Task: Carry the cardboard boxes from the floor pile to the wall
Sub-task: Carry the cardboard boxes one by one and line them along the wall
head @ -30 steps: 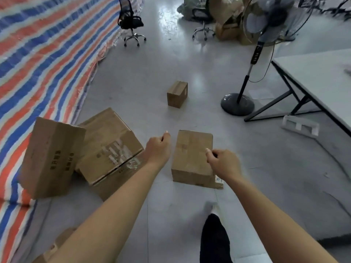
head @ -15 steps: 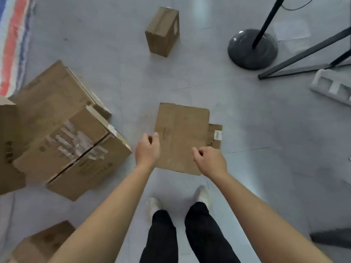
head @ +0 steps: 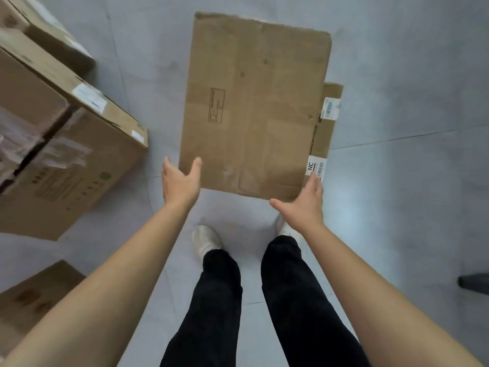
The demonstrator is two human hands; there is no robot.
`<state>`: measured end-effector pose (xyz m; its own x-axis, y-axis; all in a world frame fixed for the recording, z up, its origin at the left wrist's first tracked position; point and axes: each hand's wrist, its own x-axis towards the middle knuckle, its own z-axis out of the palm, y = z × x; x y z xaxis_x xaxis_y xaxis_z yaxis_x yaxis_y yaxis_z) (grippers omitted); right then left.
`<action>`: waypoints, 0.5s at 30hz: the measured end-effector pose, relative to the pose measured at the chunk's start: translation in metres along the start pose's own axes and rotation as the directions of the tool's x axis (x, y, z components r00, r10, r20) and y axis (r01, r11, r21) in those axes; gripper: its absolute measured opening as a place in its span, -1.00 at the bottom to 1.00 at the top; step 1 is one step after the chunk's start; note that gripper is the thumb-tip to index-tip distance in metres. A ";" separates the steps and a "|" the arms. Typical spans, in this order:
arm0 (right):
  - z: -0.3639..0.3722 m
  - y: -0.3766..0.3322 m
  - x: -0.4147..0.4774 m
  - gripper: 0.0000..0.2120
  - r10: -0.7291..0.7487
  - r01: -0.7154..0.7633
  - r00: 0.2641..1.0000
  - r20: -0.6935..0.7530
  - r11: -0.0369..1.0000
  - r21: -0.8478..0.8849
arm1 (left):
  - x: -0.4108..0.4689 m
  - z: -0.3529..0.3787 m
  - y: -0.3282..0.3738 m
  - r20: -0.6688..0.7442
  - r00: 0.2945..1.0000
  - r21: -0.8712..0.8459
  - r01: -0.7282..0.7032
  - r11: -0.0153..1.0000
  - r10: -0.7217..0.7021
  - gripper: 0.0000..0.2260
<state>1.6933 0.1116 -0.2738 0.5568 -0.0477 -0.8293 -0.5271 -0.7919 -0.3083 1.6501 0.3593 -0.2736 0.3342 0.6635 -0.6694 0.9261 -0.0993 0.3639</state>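
**Fig.** A flat brown cardboard box [head: 254, 102] is shown lying on the grey tiled floor [head: 397, 181], just beyond the white shoes [head: 206, 241] and right of the larger taped brown cardboard boxes [head: 66, 160]. The left hand [head: 180, 184] and right hand [head: 304, 205] are set at its two near corners. The fingers [head: 315, 181] are straight and spread wide, with nothing yet gripped. Opposite sides are bracketed, presumably for a balanced lift. Contact at the right corner is likely but cannot be confirmed.
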 end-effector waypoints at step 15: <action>-0.076 -0.125 -0.071 -0.17 -0.135 0.232 0.932 -0.335 0.935 0.268 | -0.034 -0.109 0.060 0.029 0.999 -0.431 -0.017 0.902 0.033 -0.94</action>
<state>1.7686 0.1678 -0.1403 0.8056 -0.1418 -0.5752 -0.5358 -0.5887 -0.6053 1.6752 0.4116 -0.1588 0.3695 0.6382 -0.6754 0.7540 0.2188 0.6193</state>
